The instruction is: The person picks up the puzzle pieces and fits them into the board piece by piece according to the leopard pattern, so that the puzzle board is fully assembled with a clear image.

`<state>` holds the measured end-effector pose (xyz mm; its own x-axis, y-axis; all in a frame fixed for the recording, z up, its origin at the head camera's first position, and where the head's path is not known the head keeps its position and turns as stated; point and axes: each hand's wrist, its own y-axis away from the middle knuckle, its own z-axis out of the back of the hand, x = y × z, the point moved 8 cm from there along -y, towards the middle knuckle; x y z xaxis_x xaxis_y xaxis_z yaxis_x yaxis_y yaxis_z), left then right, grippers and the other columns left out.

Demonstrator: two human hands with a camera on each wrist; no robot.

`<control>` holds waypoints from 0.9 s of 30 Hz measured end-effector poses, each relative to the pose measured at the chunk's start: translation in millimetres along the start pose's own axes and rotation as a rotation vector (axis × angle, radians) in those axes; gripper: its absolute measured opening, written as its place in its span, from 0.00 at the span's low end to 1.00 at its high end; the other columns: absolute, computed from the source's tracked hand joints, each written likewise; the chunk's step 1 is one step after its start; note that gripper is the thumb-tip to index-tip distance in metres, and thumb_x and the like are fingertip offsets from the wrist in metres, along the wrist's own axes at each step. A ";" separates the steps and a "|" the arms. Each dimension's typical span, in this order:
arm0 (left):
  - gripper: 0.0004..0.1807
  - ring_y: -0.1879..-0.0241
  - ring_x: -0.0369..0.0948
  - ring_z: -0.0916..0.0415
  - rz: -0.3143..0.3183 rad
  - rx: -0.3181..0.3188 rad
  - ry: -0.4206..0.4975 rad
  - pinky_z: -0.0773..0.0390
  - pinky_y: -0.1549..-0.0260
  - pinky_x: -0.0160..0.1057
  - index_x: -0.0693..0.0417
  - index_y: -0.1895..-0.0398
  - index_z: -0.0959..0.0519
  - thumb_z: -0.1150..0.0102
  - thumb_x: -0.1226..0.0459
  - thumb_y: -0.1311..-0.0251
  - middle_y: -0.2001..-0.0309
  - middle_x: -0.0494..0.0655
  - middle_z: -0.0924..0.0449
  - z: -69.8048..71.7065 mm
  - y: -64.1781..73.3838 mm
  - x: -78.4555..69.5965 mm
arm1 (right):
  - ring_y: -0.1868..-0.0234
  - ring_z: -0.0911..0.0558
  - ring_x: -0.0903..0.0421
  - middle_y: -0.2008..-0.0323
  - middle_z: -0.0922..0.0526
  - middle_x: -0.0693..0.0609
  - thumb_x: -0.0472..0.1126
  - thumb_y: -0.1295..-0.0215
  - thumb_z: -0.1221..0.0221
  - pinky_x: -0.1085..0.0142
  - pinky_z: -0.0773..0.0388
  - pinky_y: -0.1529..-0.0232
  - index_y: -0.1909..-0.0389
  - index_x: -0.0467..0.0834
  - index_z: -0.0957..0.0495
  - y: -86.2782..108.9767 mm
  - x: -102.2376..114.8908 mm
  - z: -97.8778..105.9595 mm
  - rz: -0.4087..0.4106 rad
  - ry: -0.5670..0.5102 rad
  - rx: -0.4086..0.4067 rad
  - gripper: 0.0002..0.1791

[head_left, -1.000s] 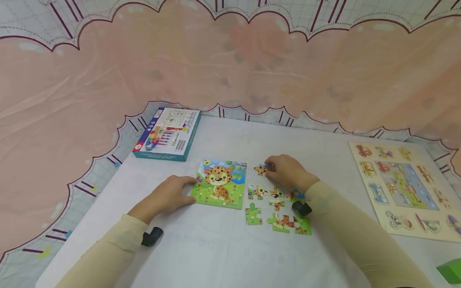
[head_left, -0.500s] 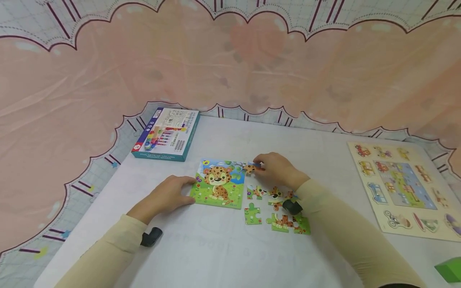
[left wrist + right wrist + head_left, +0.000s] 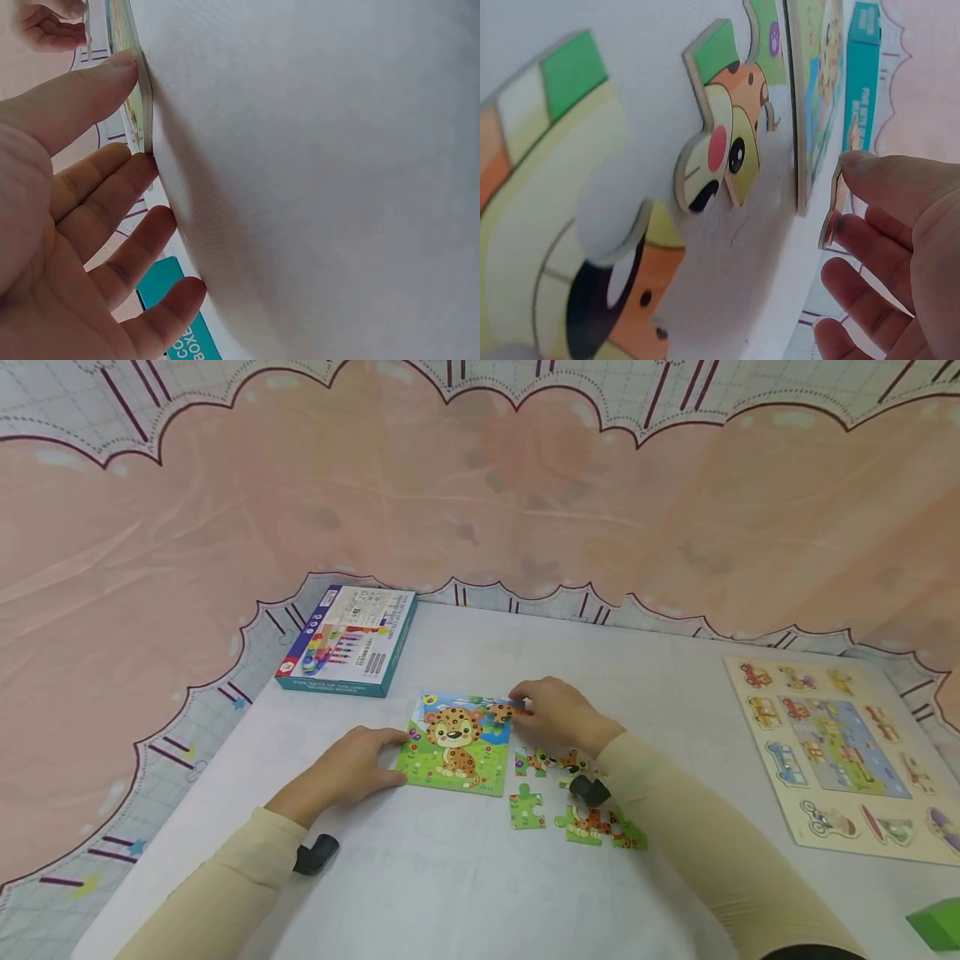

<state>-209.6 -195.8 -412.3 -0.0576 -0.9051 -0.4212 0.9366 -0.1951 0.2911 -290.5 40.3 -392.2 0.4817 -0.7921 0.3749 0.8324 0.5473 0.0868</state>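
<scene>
- Nearest, at the lower right, a green block (image 3: 936, 925) sits on the white tabletop (image 3: 450, 893).
- The left hand (image 3: 341, 772) rests against the left edge of the leopard picture board (image 3: 453, 747), thumb and fingers spread apart; it touches that edge and does not clasp it.
- Right of the board lie loose pieces: a green corner piece (image 3: 527, 807), a leg piece (image 3: 585, 825) behind it to the right, and a cheek piece (image 3: 534, 762) further back; others are partly hidden by the right forearm and its black wrist mount (image 3: 591, 792).
- The right hand (image 3: 564, 714) grasps a spotted puzzle piece (image 3: 499, 712) between thumb and fingertips, almost closed, the gap only as wide as the thin wood.
- The key relation: the held piece juts leftward from the fingertips, its longer side running roughly left to right, and overlaps the board's far right corner in the head view. Both wrist views show it raised above the board, apart from it. The right hand is nearer that corner; the left hand is at the opposite side.
- Further back stand a teal-sided box (image 3: 347, 639) at the left and a vehicle puzzle board (image 3: 757, 760) at the right.
</scene>
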 end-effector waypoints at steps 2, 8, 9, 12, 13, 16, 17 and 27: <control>0.34 0.35 0.58 0.34 0.001 0.000 -0.003 0.33 0.37 0.61 0.56 0.33 0.26 0.28 0.58 0.42 0.37 0.57 0.26 0.1 -0.1 -0.2 | 0.42 0.23 0.47 0.47 0.17 0.49 0.46 0.29 0.42 0.53 0.28 0.37 0.42 0.43 0.20 -1.5 1.5 -1.1 0.004 0.003 -0.001 0.19; 0.34 0.35 0.58 0.34 -0.001 0.000 -0.004 0.32 0.37 0.61 0.56 0.33 0.26 0.28 0.58 0.42 0.37 0.57 0.26 -0.1 -0.4 -0.6 | 0.45 0.22 0.49 0.47 0.17 0.49 0.46 0.29 0.40 0.54 0.26 0.39 0.42 0.43 0.20 -6.6 7.1 -4.4 0.019 0.001 0.009 0.19; 0.34 0.35 0.58 0.34 -0.002 0.000 -0.004 0.32 0.37 0.61 0.56 0.33 0.26 0.28 0.58 0.42 0.37 0.57 0.26 0.0 -0.4 -0.7 | 0.45 0.22 0.49 0.47 0.17 0.49 0.46 0.29 0.40 0.54 0.26 0.40 0.42 0.43 0.20 -7.5 8.2 -5.2 0.018 0.000 0.014 0.19; 0.34 0.35 0.58 0.34 -0.003 0.001 -0.005 0.33 0.37 0.61 0.56 0.33 0.26 0.28 0.58 0.42 0.37 0.57 0.26 0.2 -0.3 -1.0 | 0.46 0.22 0.50 0.47 0.17 0.49 0.47 0.29 0.40 0.55 0.25 0.41 0.41 0.43 0.20 -10.1 11.5 -7.5 0.013 -0.004 0.024 0.19; 0.34 0.35 0.58 0.34 -0.002 0.002 -0.004 0.33 0.37 0.61 0.56 0.33 0.26 0.28 0.58 0.42 0.37 0.57 0.26 0.3 -0.2 -0.9 | 0.47 0.22 0.50 0.47 0.17 0.50 0.47 0.29 0.40 0.55 0.25 0.40 0.41 0.43 0.20 -10.9 12.6 -8.3 0.011 -0.002 0.024 0.20; 0.34 0.35 0.58 0.35 -0.002 0.005 0.001 0.33 0.37 0.61 0.57 0.33 0.26 0.28 0.58 0.42 0.37 0.57 0.26 0.3 0.1 -1.2 | 0.47 0.22 0.51 0.48 0.17 0.50 0.48 0.29 0.39 0.55 0.25 0.41 0.41 0.43 0.20 -13.1 15.1 -10.4 0.006 -0.002 0.022 0.20; 0.34 0.35 0.58 0.35 -0.002 0.006 0.003 0.33 0.37 0.61 0.57 0.33 0.26 0.28 0.58 0.42 0.37 0.57 0.26 0.3 0.2 -1.2 | 0.47 0.22 0.51 0.48 0.17 0.50 0.48 0.29 0.39 0.56 0.25 0.41 0.41 0.43 0.21 -13.6 15.9 -10.9 0.006 -0.001 0.021 0.20; 0.34 0.35 0.58 0.35 -0.001 0.001 0.002 0.33 0.37 0.61 0.56 0.33 0.26 0.28 0.58 0.42 0.37 0.57 0.26 0.6 0.1 -1.3 | 0.46 0.22 0.51 0.47 0.17 0.49 0.48 0.29 0.39 0.55 0.25 0.42 0.41 0.43 0.21 -18.8 21.5 -15.3 0.016 -0.010 0.015 0.21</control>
<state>-209.6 -194.9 -411.2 -0.0582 -0.9042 -0.4232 0.9363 -0.1966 0.2912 -291.6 8.9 -399.9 0.4924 -0.7804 0.3853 0.8204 0.5640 0.0942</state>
